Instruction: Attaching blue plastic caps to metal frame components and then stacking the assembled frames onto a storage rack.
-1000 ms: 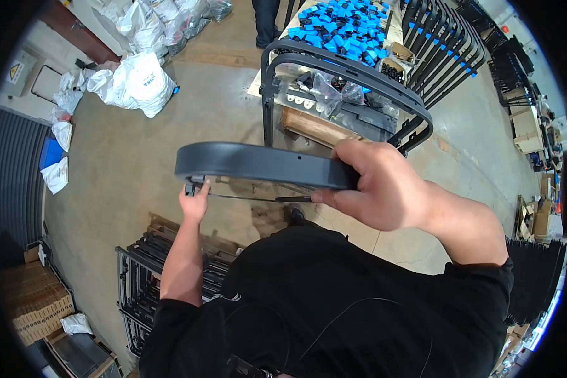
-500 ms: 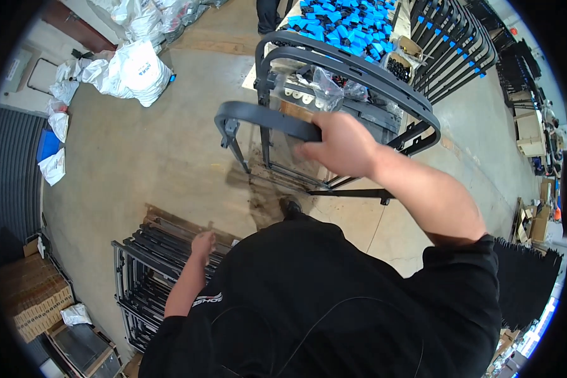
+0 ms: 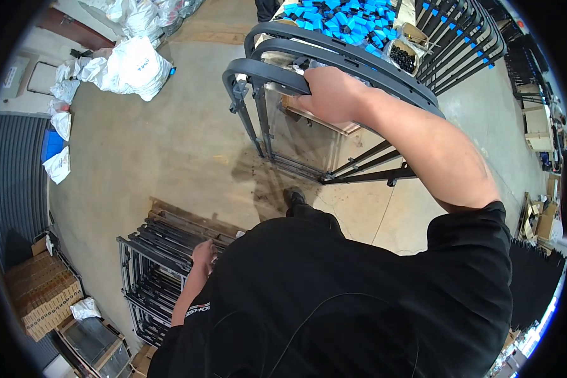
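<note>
My right hand (image 3: 332, 93) is closed around the curved top bar of a black metal tube frame (image 3: 258, 70). This frame stands upright, its lower end near the floor. Close behind it, more black curved frames (image 3: 359, 58) stand in front of the table. My left hand (image 3: 203, 253) hangs low at my left side, over the edge of a stack of black metal frames (image 3: 154, 252). Its fingers are curled, and what they hold, if anything, is hidden.
A table bears a heap of blue-and-black small parts (image 3: 353, 22) and a box of black pieces (image 3: 403, 57). Further frames (image 3: 463, 31) stand in a row at right. White sacks (image 3: 138, 69) lie at far left, cardboard boxes (image 3: 41, 283) at near left. My shoe (image 3: 294, 196) is on the floor.
The frame in my right hand has moved away from me and up against the other upright frames. My left hand has dropped slightly, still beside the stack.
</note>
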### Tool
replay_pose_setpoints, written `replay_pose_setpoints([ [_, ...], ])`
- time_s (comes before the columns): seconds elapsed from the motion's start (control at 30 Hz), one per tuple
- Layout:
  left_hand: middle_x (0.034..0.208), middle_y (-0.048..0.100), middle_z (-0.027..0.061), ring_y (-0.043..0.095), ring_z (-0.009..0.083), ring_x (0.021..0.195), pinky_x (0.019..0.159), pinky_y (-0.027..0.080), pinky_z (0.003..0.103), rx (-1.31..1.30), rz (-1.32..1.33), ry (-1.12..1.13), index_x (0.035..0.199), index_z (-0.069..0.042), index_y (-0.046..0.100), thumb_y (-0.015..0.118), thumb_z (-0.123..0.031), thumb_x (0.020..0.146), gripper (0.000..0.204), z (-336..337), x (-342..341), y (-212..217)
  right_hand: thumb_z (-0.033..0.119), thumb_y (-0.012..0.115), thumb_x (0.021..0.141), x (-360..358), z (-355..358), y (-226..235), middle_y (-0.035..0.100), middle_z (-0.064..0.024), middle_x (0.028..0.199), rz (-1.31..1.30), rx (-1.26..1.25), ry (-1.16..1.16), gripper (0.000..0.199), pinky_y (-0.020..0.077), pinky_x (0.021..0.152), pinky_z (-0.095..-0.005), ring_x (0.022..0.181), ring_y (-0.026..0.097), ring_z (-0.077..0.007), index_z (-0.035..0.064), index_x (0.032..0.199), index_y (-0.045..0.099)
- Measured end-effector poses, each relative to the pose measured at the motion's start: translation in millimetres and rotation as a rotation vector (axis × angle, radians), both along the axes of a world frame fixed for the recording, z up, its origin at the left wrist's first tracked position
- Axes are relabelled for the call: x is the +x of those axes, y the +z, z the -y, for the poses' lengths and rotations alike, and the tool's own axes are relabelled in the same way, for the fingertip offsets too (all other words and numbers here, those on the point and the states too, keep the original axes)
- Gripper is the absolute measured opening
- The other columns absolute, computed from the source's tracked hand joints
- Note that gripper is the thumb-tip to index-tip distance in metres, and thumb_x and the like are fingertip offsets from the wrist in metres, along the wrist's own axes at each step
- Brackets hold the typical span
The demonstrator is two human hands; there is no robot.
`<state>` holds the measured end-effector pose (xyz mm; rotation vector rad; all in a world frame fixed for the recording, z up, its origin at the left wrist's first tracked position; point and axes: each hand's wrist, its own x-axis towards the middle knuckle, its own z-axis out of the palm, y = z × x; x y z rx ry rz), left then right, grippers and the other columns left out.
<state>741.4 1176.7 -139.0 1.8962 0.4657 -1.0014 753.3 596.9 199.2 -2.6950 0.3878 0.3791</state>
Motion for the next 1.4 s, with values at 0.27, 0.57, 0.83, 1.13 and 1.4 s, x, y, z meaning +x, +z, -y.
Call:
replay_pose_setpoints([
  [0.27, 0.08, 0.064, 0.0011, 0.061, 0.0124, 0.071, 0.063, 0.049, 0.026, -0.104, -0.092, 0.147, 0.103, -0.002, 0.065, 0.067, -0.025, 0.095, 0.024, 17, 0, 0, 0.034, 0.063, 0.092, 4, 14, 0, 0.069, -0.0258, 0.11, -0.045, -0.003, -0.004, 0.042, 0.0528, 0.093, -0.0441, 0.107, 0.066, -0.0385, -0.0041, 0.108, 0.068],
  [0.57, 0.072, 0.064, 0.0016, 0.06, 0.0136, 0.065, 0.059, 0.046, 0.028, 0.146, 0.033, -0.065, 0.086, -0.004, 0.07, 0.067, -0.029, 0.093, 0.026, 17, -35, 20, 0.028, 0.071, 0.086, -23, 13, 29, 0.068, -0.0176, 0.095, 0.636, -0.396, 0.185, 0.032, 0.0522, 0.084, -0.0468, 0.093, 0.066, -0.0361, 0.0028, 0.104, 0.065],
  [0.83, 0.09, 0.076, 0.0073, 0.071, 0.0183, 0.087, 0.08, 0.054, 0.032, 0.269, 0.089, -0.168, 0.097, -0.004, 0.077, 0.071, -0.044, 0.087, 0.042, -43, -86, -87, 0.019, 0.074, 0.081, -70, 23, 35, 0.063, -0.0102, 0.091, 0.916, -0.43, 0.032, 0.019, 0.0457, 0.083, -0.042, 0.089, 0.06, -0.032, 0.0078, 0.09, 0.062],
  [1.13, 0.093, 0.075, 0.0129, 0.071, 0.0249, 0.085, 0.079, 0.056, 0.039, 0.35, -0.024, 0.109, 0.1, -0.006, 0.077, 0.069, -0.038, 0.08, 0.038, -32, -134, 2, 0.008, 0.07, 0.087, -72, -124, -116, 0.064, -0.015, 0.085, 0.624, 0.433, 0.035, 0.012, 0.0523, 0.072, -0.0366, 0.076, 0.064, -0.0258, 0.0003, 0.094, 0.064],
  [1.4, 0.088, 0.074, 0.015, 0.072, 0.0272, 0.081, 0.076, 0.056, 0.041, 0.282, -0.106, 0.469, 0.092, -0.005, 0.076, 0.064, -0.036, 0.081, 0.035, -96, -228, 33, 0.027, 0.06, 0.093, -98, -109, -402, 0.072, -0.0175, 0.094, -0.374, 0.314, 0.606, 0.024, 0.0541, 0.081, -0.0421, 0.093, 0.071, -0.0322, 0.0084, 0.105, 0.069],
])
